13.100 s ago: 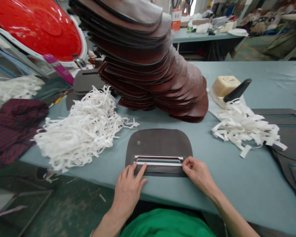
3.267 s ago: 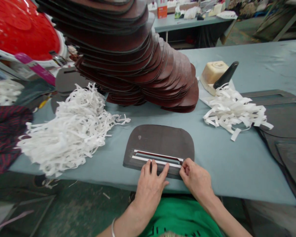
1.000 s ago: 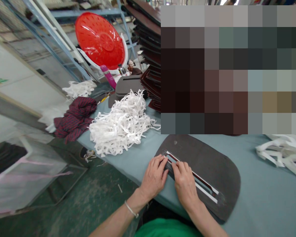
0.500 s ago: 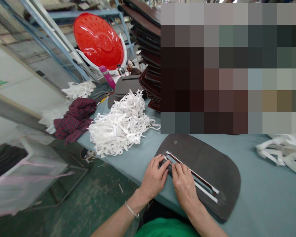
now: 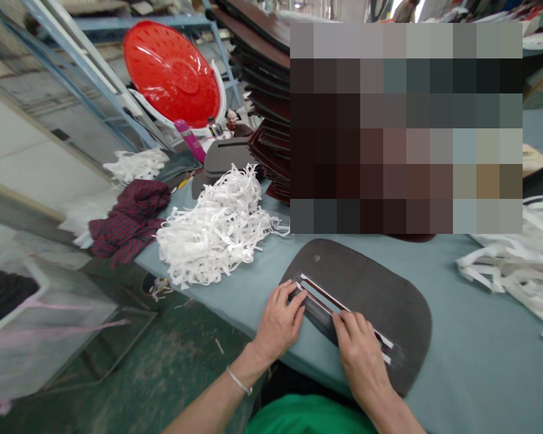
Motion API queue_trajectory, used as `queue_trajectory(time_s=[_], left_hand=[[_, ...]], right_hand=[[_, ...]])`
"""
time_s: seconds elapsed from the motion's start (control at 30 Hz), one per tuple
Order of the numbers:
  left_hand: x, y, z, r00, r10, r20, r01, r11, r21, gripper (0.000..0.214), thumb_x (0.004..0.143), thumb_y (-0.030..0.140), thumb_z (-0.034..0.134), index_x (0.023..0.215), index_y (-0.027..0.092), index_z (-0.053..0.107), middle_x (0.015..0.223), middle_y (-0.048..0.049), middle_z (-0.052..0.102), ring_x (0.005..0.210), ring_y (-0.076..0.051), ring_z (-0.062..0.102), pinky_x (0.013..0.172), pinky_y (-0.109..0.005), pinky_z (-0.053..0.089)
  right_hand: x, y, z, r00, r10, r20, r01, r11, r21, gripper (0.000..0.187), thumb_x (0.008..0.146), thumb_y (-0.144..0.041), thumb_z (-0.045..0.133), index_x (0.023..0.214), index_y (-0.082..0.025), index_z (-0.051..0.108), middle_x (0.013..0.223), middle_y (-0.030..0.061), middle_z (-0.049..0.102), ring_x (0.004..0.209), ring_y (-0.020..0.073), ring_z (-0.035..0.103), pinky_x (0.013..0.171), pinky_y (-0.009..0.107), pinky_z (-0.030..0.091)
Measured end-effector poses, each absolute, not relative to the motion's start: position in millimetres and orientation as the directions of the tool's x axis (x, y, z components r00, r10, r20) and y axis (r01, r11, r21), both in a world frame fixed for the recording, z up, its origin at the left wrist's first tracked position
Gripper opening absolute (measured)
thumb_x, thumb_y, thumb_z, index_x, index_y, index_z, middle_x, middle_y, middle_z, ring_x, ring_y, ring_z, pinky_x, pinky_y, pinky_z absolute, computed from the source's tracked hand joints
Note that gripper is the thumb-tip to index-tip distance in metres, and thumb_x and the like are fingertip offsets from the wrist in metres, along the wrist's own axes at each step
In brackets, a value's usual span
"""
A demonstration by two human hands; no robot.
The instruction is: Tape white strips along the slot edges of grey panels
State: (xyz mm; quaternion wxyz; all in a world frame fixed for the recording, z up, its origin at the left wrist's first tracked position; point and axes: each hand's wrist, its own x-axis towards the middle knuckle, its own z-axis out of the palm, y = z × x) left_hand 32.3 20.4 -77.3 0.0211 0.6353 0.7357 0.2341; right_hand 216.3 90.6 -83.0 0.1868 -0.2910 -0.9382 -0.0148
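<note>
A dark rounded leather panel (image 5: 371,289) lies flat near the table's front edge. It has a long slot edged by white tape strips (image 5: 319,289). My left hand (image 5: 278,322) rests at the slot's left end, fingers curled and pressing the panel's edge. My right hand (image 5: 359,352) lies further right along the slot, fingertips pressed down on the lower strip. Neither hand lifts anything.
A heap of white paper strips (image 5: 217,229) sits left of the panel, another heap (image 5: 511,259) at the right. A tall stack of dark red panels (image 5: 266,120) stands behind. A red-striped cloth (image 5: 129,220) and a red plastic basin (image 5: 172,75) lie at the far left.
My right hand has slid to the right along the slot's lower strip, away from my left hand. The left hand stays at the slot's left end. The view shifted slightly.
</note>
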Motion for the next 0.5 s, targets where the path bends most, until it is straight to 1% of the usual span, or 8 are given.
queue_trajectory(time_s=[0.1,0.23,0.33,0.5], left_hand=[[32,21,-76,-0.193,0.944,0.267,0.923,0.082,0.375,0.036,0.089,0.018,0.044,0.124,0.022,0.050,0.125,-0.0100,0.048,0.127,-0.024,0.038,0.106,-0.048,0.038],[31,21,-75,-0.199,0.943,0.266,0.918,0.084,0.387,0.040,0.088,0.018,0.045,0.128,0.021,0.045,0.125,-0.0105,0.049,0.125,-0.024,0.040,0.105,-0.048,0.039],[30,21,-75,-0.202,0.943,0.263,0.914,0.085,0.396,0.041,0.088,0.019,0.045,0.129,0.020,0.044,0.126,-0.0111,0.049,0.125,-0.024,0.040,0.106,-0.047,0.039],[30,20,-76,-0.194,0.947,0.258,0.916,0.081,0.393,0.039,0.089,0.019,0.045,0.127,0.019,0.045,0.127,-0.0105,0.049,0.126,-0.024,0.039,0.106,-0.046,0.038]], right_hand=[[184,92,-79,-0.755,0.539,0.374,0.550,0.831,-0.087,0.030,0.085,-0.007,0.039,0.107,-0.007,0.059,0.091,0.0129,0.057,0.084,0.0231,0.048,0.070,0.036,0.044],[150,94,-80,-0.760,0.533,0.372,0.547,0.833,-0.076,0.029,0.084,-0.008,0.043,0.108,-0.009,0.059,0.091,0.0109,0.057,0.083,0.0228,0.048,0.072,0.037,0.044],[140,93,-82,-0.767,0.522,0.375,0.544,0.838,-0.053,0.028,0.083,-0.009,0.045,0.108,-0.008,0.059,0.091,0.0102,0.057,0.084,0.0233,0.048,0.074,0.039,0.044],[145,90,-83,-0.769,0.505,0.391,0.546,0.838,-0.009,0.028,0.082,-0.007,0.046,0.106,-0.007,0.061,0.094,0.0118,0.057,0.087,0.0245,0.048,0.077,0.040,0.045]])
